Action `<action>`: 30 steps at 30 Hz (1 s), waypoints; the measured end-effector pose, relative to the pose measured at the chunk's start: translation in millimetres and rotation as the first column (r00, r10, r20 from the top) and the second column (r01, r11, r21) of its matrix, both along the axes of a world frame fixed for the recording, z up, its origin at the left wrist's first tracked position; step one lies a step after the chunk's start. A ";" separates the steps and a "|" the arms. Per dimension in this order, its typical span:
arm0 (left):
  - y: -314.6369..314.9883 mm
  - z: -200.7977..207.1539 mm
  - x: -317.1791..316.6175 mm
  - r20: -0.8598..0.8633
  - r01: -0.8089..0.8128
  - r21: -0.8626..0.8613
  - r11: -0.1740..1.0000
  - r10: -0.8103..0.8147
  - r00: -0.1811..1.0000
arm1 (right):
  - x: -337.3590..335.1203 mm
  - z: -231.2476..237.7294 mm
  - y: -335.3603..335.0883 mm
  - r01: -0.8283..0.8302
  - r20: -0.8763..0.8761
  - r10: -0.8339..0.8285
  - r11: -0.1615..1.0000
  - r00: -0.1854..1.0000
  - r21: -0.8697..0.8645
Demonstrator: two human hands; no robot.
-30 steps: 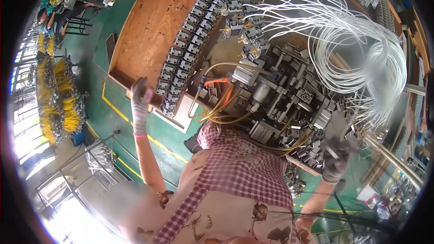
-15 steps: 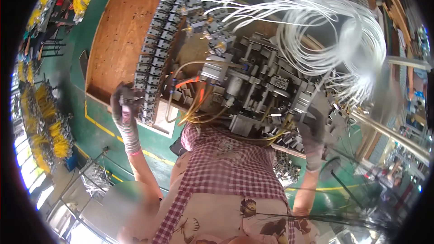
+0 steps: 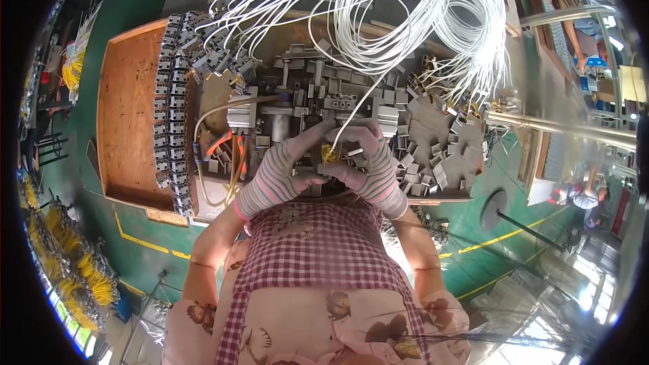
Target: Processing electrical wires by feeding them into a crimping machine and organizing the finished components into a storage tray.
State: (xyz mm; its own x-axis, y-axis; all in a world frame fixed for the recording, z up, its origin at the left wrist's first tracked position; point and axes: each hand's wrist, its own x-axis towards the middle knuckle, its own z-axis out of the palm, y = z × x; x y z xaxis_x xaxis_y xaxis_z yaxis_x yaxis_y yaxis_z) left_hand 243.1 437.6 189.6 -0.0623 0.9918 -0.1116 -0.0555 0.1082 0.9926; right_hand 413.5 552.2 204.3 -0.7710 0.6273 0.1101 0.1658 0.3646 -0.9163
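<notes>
Both hands wear striped knit gloves with dark, soiled fingers and meet close to my body, in front of a metal fixture (image 3: 318, 84) with cylinders and hoses. My right hand (image 3: 372, 167) curls its thumb and fingers round a small brass-coloured part (image 3: 328, 154), from which a white wire (image 3: 351, 116) runs up to a coil. Curled from the other side, my left hand (image 3: 285, 167) has its fingertips near that part. What the left fingers grip is hidden by the glove and shadow.
At left, a wooden tray (image 3: 132, 94) carries rows of metal housings (image 3: 172, 105) along its right side. Bundled white wires (image 3: 466, 13) lie across the far side. Small grey metal pieces (image 3: 433, 165) are scattered at right. A pedestal with a round black disc (image 3: 495, 209) stands beyond.
My hands have come together from far apart: the left from the tray's front corner, the right from beside the scattered pieces. The view has shifted, and a single white wire now reaches my hands.
</notes>
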 end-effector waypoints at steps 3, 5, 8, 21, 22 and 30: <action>-3.2 4.6 -5.5 -0.635 0.113 0.081 0.990 -0.037 0.772 | 1.3 -9.2 -1.2 -0.011 -0.063 0.005 0.995 0.998 -0.096; -10.8 -4.0 -9.2 -0.655 0.136 0.265 0.955 0.074 0.752 | -0.5 -10.5 -0.1 -0.038 -0.098 0.020 0.982 0.995 -0.187; -20.2 -4.2 -5.5 -0.433 0.020 0.142 0.990 0.044 0.900 | -2.4 -9.6 1.7 -0.148 -0.069 0.151 0.988 0.986 0.053; 6.0 -21.5 7.6 -0.119 -0.346 -0.053 0.937 0.339 0.933 | -21.2 -20.9 31.6 -0.267 0.259 0.167 0.867 0.951 0.421; 9.0 -14.1 7.2 -0.366 -0.364 0.161 0.917 0.398 0.841 | -24.3 -22.5 37.0 -0.303 0.278 0.161 0.734 0.947 0.608; 9.1 -44.1 -34.0 -0.931 0.284 0.079 0.956 -0.032 0.365 | -41.9 -50.7 40.7 -0.286 0.415 0.039 0.784 0.909 0.551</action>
